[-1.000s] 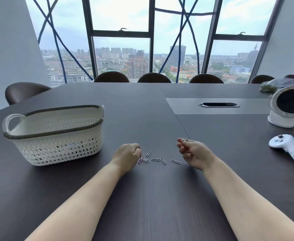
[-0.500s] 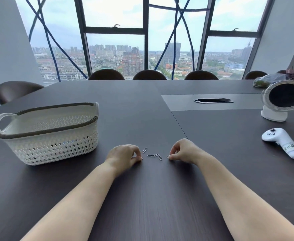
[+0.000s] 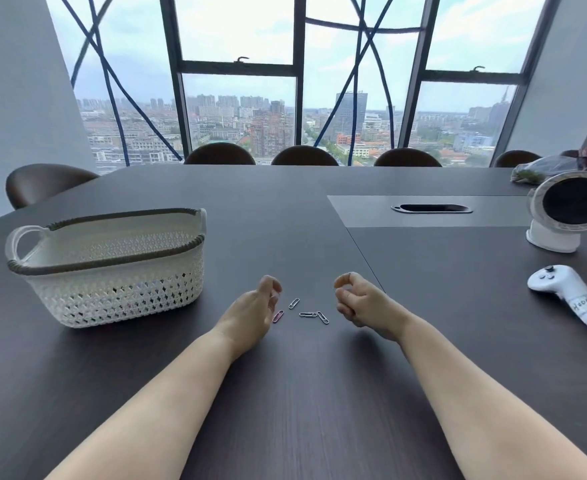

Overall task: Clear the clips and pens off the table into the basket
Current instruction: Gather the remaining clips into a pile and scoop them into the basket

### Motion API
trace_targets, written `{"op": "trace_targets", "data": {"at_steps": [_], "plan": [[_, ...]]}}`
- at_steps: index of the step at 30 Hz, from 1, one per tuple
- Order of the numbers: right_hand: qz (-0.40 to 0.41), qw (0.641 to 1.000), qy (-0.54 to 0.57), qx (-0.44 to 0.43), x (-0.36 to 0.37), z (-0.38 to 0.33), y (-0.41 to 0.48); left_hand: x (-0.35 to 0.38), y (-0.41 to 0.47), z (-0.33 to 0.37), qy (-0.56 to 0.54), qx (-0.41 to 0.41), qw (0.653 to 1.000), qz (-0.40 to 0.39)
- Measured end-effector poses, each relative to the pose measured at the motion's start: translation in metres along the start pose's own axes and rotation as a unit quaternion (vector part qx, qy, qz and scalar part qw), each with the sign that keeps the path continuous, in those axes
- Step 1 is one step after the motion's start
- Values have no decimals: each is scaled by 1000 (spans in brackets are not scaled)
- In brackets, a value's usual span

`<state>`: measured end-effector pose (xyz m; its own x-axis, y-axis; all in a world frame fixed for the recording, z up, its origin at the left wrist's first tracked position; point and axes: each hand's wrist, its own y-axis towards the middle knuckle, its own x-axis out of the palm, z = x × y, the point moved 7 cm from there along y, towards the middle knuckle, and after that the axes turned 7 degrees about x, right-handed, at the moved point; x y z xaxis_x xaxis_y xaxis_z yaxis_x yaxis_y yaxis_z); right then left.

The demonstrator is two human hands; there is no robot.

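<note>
- The left hand [image 3: 250, 315] is raised just off the tabletop [image 3: 302, 393], its fingers [image 3: 270, 284] curled inward with a narrow gap to the thumb. Whether they hold anything is too small to tell.
- The right hand [image 3: 363, 303] is also lifted, its fingers [image 3: 342, 280] curled, with thumb and forefinger tips brought together. I cannot tell if a clip sits between them.
- Four paper clips lie flat on the tabletop between the two hands.
- A pink clip [image 3: 277, 316] lies just below the left fingers, close beside that hand.
- A silver clip [image 3: 294, 303] lies slightly to the right of the left fingertips, apart from them.
- Two more silver clips, one level [image 3: 307, 314] and one slanted [image 3: 322, 317], touch end to end, below and to the left of the right fingers.
- The white lattice basket [image 3: 112, 263] stands upright, well to the left of the left fingers.
- A white handheld controller [image 3: 566, 294] lies well to the right of the right fingers, with a round white device on a stand [image 3: 552, 239] beyond it.
</note>
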<state>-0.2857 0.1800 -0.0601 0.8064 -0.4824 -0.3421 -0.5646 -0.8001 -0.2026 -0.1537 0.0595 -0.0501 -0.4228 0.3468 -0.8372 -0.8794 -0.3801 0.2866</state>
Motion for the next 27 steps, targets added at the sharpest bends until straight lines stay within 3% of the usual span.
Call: {"op": "trace_targets", "data": {"at_steps": [6, 8, 10, 12, 14, 20, 27], "plan": [[1, 996, 91, 1, 0, 4, 6, 1, 0, -5, -13, -22, 1000, -4], [22, 996, 86, 13, -2, 4, 6, 1, 0, -5, 37, -33, 999, -13], [58, 998, -27, -15, -5, 0, 4, 2, 0, -3, 106, -37, 993, -19], [96, 974, -198, -53, -6, -4, 3, 0, 0, -5, 154, -44, 987, -14], [95, 953, -280, -63, 1, -3, 4, -2, 0, -8, 176, -52, 983, -14], [104, 945, -302, -70, 12, -9, 7, 1, 2, -10, 148, -69, 986, -28], [38, 920, -390, 24, 23, -4, 6, 10, 3, -14, 120, -77, 987, -80]]}}
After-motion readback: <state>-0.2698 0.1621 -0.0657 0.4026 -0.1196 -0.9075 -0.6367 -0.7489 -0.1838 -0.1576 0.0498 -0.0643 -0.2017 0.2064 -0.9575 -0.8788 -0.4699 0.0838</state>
